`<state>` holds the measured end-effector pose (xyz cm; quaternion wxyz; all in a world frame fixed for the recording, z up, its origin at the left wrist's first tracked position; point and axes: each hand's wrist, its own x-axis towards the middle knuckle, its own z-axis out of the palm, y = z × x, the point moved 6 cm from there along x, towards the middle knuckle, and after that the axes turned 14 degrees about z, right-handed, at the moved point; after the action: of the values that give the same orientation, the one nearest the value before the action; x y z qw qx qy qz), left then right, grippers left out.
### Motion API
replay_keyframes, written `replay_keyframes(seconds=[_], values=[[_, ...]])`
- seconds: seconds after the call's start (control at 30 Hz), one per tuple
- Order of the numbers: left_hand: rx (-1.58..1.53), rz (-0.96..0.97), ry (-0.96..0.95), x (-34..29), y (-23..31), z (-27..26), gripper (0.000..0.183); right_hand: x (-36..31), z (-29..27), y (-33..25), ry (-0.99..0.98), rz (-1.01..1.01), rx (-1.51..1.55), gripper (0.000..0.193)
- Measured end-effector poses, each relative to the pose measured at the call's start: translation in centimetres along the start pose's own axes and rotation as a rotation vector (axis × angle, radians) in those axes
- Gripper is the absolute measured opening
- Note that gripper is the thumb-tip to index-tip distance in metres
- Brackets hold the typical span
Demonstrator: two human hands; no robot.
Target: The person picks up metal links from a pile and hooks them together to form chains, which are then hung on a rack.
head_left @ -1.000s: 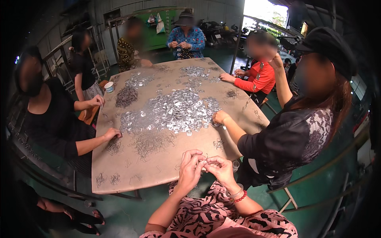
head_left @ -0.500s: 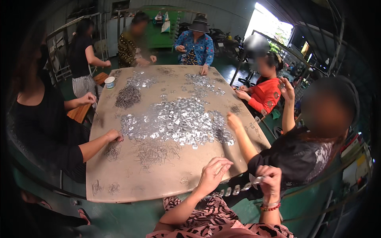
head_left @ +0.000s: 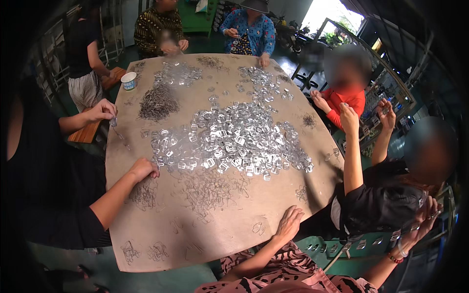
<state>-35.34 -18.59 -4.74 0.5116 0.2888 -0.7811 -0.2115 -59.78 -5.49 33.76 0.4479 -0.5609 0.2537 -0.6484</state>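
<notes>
My left hand (head_left: 289,223) lies at the table's near right edge, its fingers stretched out and nothing seen in them. Raised at the far right, my right hand (head_left: 426,218) has its fingers closed on one end of a chain of small silvery metal buckles (head_left: 362,243). That chain slants down leftward from the hand, below the table's edge. A broad heap of loose metal buckles (head_left: 239,139) covers the middle of the table (head_left: 215,249). Between the heap and the near edge, thin wire hooks (head_left: 210,193) lie scattered.
A darker pile of wire pieces (head_left: 158,103) and a paper cup (head_left: 128,81) stand toward the far left. Several people sit or stand around the table. At left, a co-worker's hand (head_left: 145,169) rests by the buckles; at right, a black-sleeved co-worker's arms (head_left: 352,146) are raised.
My right hand has swung outward to the right, stretching the buckle chain out. My left hand has lowered rightward onto the table's edge. The right-hand co-worker's near hand has lifted off the heap.
</notes>
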Motion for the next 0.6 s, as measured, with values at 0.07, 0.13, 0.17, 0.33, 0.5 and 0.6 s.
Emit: replay_keyframes(seconds=[0.07, 0.13, 0.17, 0.33, 0.5, 0.6], values=[[0.004, 0.017, -0.060, 0.0, -0.1, 0.1, 0.021, 0.6, 1.4, -1.0, -0.078, 0.035, 0.272, 0.029], [0.033, 0.031, -0.115, -0.2, -0.3, -0.1, 0.021, 0.5, 1.0, -2.4, -0.079, 0.064, 0.126, 0.034], [0.017, 0.031, -0.114, -0.2, -0.4, -0.2, 0.021, 0.4, 1.1, -3.1, -0.078, 0.074, 0.050, 0.037], [0.023, 0.047, -0.113, 0.1, -0.2, -0.4, 0.021, -3.7, -1.9, -6.8, 0.865, -0.291, -0.330, 0.035], [0.006, 0.027, -0.128, 0.2, 0.0, -0.1, 0.019, -6.5, -3.0, -9.2, 0.889, -0.275, -0.571, 0.038], [0.022, 0.024, -0.149, -0.1, -0.1, 0.6, 0.019, -7.8, -0.6, -9.2, 1.084, -0.305, -0.642, 0.044]])
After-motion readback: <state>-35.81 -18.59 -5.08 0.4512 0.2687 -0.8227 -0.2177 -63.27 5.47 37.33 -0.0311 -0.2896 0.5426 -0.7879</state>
